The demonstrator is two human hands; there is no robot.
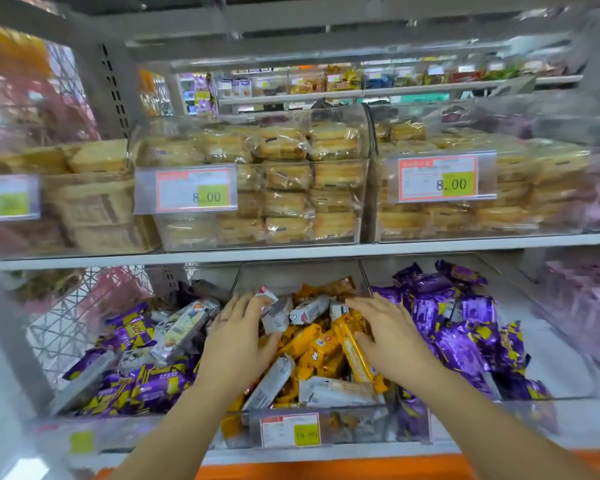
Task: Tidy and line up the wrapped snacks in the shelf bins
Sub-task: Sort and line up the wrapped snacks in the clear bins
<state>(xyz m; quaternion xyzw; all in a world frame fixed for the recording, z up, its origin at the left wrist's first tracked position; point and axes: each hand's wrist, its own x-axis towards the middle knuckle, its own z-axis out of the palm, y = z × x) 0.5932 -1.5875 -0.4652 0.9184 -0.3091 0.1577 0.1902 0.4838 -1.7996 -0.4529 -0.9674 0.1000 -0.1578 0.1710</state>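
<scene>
Two released grips are laid flat in the middle bin [357, 427]: left grip [236, 337] on white snacks [276, 315], right grip [392, 337] on one orange snack [355, 355].

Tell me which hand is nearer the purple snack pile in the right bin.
Right. The right hand lies just left of the purple snack pile; the left hand is across the middle bin.

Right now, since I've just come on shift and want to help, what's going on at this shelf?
A person has both hands in the middle lower bin. The left hand rests flat on white-wrapped snacks, and the right hand lies against an orange bar. The orange and white packs in that bin lie jumbled, not lined up yet. Purple packs fill the bins on either side.
</scene>
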